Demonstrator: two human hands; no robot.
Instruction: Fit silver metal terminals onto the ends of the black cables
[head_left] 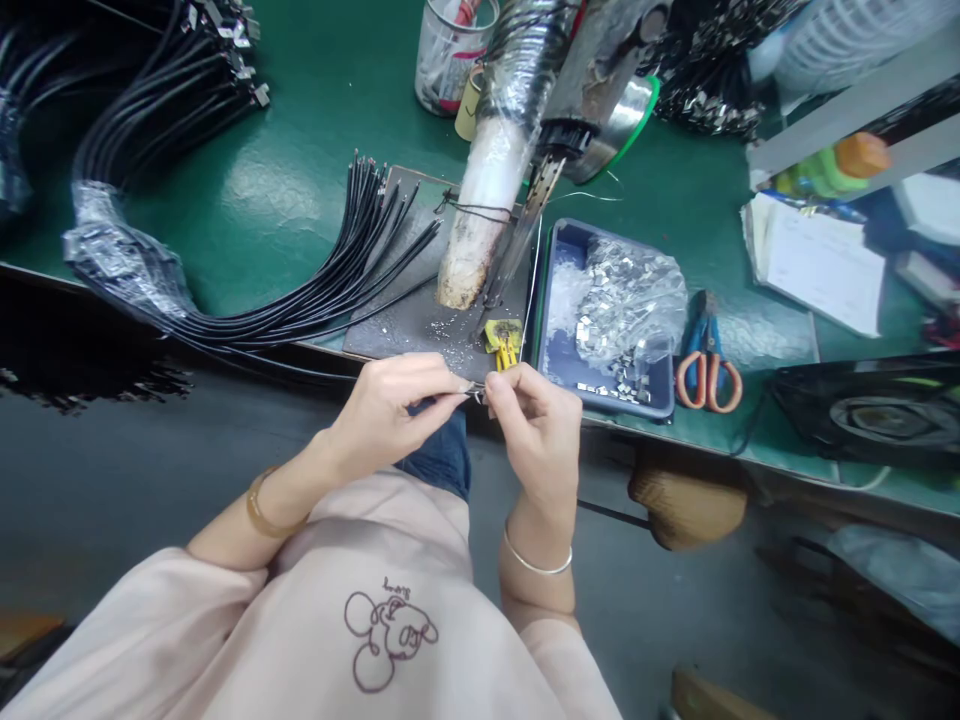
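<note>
From the head camera I see my two hands at the worktop (pixel 300 200) edge. My left hand (pixel 390 405) and right hand (pixel 532 420) each pinch with the fingers one thin cable end (pixel 474 395), lying left-right between them. One blue tray (pixel 559 300) holds many metal clips; one pair of scissors (pixel 705 355) lies beside it.

two hands (pixel 390 405), one blue tray (pixel 559 300), one pair of scissors (pixel 705 355), one jar (pixel 448 50).

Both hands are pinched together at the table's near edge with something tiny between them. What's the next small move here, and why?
Probably to seat the small metal piece onto the cable end. The left hand and right hand meet fingertip to fingertip just below the yellow fixture, while the blue tray of metal clips lies beside the right hand. Whether the piece is already on is too small to tell.
</note>
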